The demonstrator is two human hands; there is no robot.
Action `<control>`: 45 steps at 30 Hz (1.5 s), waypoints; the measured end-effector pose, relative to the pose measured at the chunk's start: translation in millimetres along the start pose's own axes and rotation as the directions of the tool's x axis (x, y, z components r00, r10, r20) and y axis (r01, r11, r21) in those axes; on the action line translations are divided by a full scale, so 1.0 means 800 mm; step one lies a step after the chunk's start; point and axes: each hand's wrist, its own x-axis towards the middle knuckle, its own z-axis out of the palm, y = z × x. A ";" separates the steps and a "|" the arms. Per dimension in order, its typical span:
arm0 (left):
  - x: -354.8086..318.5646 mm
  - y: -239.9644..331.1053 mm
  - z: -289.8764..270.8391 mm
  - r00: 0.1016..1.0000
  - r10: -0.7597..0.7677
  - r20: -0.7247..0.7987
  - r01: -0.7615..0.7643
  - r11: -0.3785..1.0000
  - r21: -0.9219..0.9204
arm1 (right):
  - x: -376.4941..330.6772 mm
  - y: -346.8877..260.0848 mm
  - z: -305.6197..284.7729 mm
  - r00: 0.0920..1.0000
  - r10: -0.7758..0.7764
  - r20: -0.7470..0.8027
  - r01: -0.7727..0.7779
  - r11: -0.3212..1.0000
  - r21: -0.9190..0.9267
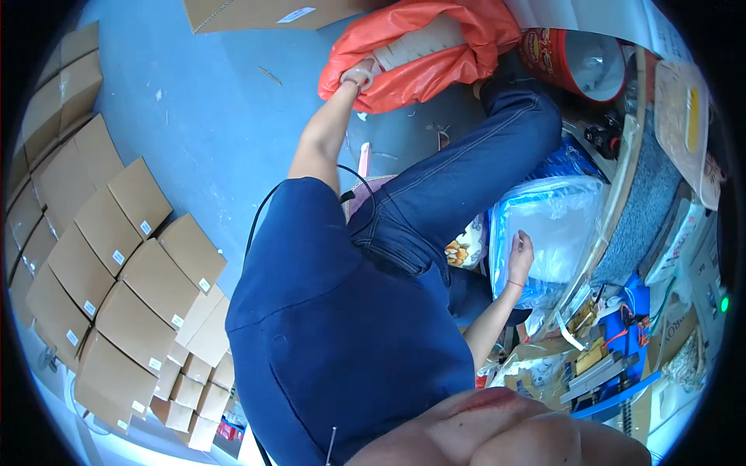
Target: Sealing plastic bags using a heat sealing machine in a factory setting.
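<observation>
My left hand (358,74) reaches forward to the near left rim of a large red plastic bag (350,45). Its fingers are closed round something pale and translucent, too small to make out. Inside the bag lies a long whitish, see-through stack or sleeve (423,43). Over to the right, my right hand (521,252) hovers above or rests on a clear plastic bag with blue edges (556,225); I cannot tell if it touches. Its fingers are loosely bent, and nothing shows in them.
Stacked brown cardboard boxes (116,248) fill the left side. Another carton (256,14) stands at the far edge. A red bucket (594,66) lies tipped beside the red bag. To the right is a cluttered workbench (622,225) with tools (602,377). Scraps litter the blue floor (210,109).
</observation>
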 end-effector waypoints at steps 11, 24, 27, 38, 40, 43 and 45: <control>-0.318 0.251 -0.167 0.710 0.559 0.428 -0.167 0.725 -0.669 | -0.076 -0.190 -0.121 0.939 -0.164 -0.301 0.283 0.867 0.411; -0.529 0.394 -0.096 0.204 0.970 0.132 -0.951 0.228 -0.207 | -0.188 -0.154 -0.184 0.871 -0.209 -0.444 0.491 0.372 0.788; -0.571 0.381 -0.078 0.331 0.813 0.479 -0.378 0.579 -0.722 | -0.213 -0.158 -0.162 0.381 -0.344 -0.858 0.682 0.731 0.010; -0.611 0.371 -0.028 0.535 0.782 0.319 0.056 0.344 -0.937 | -0.264 -0.135 -0.077 0.223 -0.448 -0.866 0.810 0.580 -0.091; -0.609 0.366 -0.039 0.566 0.745 0.352 0.042 0.401 -0.915 | -0.259 -0.101 -0.087 0.284 -0.167 -0.944 0.720 0.688 0.094; -0.608 0.363 -0.052 0.449 0.786 0.426 -0.101 0.518 -0.849 | -0.229 -0.059 -0.104 0.885 -0.036 -0.464 0.447 -0.214 0.869; -0.605 0.363 -0.054 0.416 0.764 0.492 -0.160 0.594 -0.788 | -0.222 -0.040 -0.108 0.934 -0.259 -0.248 0.109 -0.454 0.884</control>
